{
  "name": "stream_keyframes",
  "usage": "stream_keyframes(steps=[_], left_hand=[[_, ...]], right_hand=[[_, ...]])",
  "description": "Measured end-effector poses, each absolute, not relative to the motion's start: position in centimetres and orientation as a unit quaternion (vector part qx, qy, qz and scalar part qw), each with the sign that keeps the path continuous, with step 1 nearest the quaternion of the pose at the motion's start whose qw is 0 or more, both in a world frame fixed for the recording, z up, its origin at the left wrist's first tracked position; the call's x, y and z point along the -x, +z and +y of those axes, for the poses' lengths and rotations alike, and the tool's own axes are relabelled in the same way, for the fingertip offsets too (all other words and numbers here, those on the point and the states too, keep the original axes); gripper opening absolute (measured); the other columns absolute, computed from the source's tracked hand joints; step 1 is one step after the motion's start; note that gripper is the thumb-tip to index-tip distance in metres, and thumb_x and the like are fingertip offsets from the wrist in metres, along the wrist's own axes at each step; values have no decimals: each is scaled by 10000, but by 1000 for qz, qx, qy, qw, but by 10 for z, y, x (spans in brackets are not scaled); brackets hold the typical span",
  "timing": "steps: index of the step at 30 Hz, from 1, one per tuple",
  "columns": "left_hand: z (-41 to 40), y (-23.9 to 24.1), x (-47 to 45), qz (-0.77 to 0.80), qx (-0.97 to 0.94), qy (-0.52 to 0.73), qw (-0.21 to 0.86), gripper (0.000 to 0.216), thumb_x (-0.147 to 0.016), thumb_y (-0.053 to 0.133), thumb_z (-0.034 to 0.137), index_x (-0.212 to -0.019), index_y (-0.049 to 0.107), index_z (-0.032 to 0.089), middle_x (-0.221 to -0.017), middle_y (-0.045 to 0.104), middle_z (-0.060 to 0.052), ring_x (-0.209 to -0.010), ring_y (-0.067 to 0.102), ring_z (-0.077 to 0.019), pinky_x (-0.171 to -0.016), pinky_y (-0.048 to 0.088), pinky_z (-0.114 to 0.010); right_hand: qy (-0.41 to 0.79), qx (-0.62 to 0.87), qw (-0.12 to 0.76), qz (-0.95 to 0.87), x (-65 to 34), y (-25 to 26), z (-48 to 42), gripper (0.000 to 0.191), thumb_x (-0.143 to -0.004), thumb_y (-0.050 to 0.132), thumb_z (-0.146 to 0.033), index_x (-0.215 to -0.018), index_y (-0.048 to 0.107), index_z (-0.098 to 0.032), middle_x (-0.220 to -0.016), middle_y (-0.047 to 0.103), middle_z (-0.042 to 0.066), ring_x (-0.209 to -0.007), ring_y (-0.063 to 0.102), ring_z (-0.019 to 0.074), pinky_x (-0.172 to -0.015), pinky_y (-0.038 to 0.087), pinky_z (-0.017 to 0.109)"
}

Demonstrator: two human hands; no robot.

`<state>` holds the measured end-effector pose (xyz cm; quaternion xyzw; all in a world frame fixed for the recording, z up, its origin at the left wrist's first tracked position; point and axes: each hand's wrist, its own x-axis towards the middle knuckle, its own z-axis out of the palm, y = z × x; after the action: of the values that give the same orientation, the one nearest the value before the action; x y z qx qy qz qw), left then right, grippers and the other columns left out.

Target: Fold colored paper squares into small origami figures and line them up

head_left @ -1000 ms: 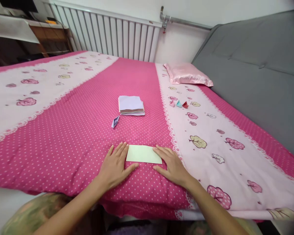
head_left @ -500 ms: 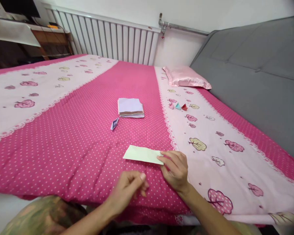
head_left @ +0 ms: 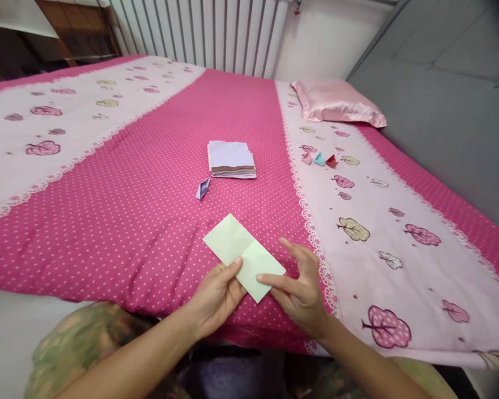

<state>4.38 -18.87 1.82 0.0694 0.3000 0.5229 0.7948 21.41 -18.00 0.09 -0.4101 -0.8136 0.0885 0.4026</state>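
Holding the pale green paper (head_left: 243, 256) above the bed (head_left: 149, 221), my left hand (head_left: 216, 296) pinches its near edge; my right hand (head_left: 301, 288) fingers support its right corner.

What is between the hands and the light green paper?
Nothing visible. The left hand and right hand both touch the folded light green paper rectangle directly, above the pink dotted bedsheet.

Head cam, one view only: looks fwd & down over bed (head_left: 149, 183), hands close at bottom edge.
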Motion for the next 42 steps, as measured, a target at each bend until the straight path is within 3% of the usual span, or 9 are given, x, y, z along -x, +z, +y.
stream_keyframes(steps=[11,19,27,30,35,42], left_hand=[[-192,19,-43,269,-26,493,827,283,-919,431,227,-1124,562,83,-1089,668,-115,-1056,603,-195,-1002,418,-319],[-195,15,-44,297,-63,490,817,352,-875,503,131,-1223,503,79,-1085,669,-128,-1047,608,-223,-1008,412,-358],[-196,16,-48,287,-58,473,831,291,-889,482,143,-1161,551,68,-1093,667,-135,-1089,582,-228,-1052,356,-395],[-198,14,-48,274,-60,465,840,251,-879,499,138,-1103,584,64,-1142,640,-150,-1110,568,-240,-1068,330,-408],[-199,9,-49,251,-56,454,853,266,-899,473,192,-1080,587,33,-1142,628,-192,-1115,562,-256,-1077,313,-421],[-199,9,-50,250,-49,450,856,217,-900,466,160,-984,625,39,-1072,666,-177,-1060,601,-248,-1048,361,-412]], right_hand=[[189,419,397,-794,-216,-4,-174,155,-765,660,-296,-895,717,-357,-1359,429,4,-1166,429,283,-958,378,528],[225,420,390,-787,-217,-7,-175,145,-774,652,-325,-897,712,-374,-1361,433,-15,-1167,438,273,-966,382,511],[289,437,423,-739,-217,-3,-177,113,-790,631,-344,-838,730,-318,-1222,563,34,-1098,505,251,-930,418,458],[328,454,432,-707,-215,-1,-178,111,-783,636,-325,-780,729,-263,-1128,607,63,-1038,554,242,-899,447,428],[353,486,449,-662,-213,0,-178,133,-764,640,-277,-661,648,-192,-849,652,60,-793,617,194,-721,496,335],[389,504,462,-617,-212,-3,-178,172,-747,651,-264,-659,524,-189,-735,614,18,-667,572,148,-629,467,272]])
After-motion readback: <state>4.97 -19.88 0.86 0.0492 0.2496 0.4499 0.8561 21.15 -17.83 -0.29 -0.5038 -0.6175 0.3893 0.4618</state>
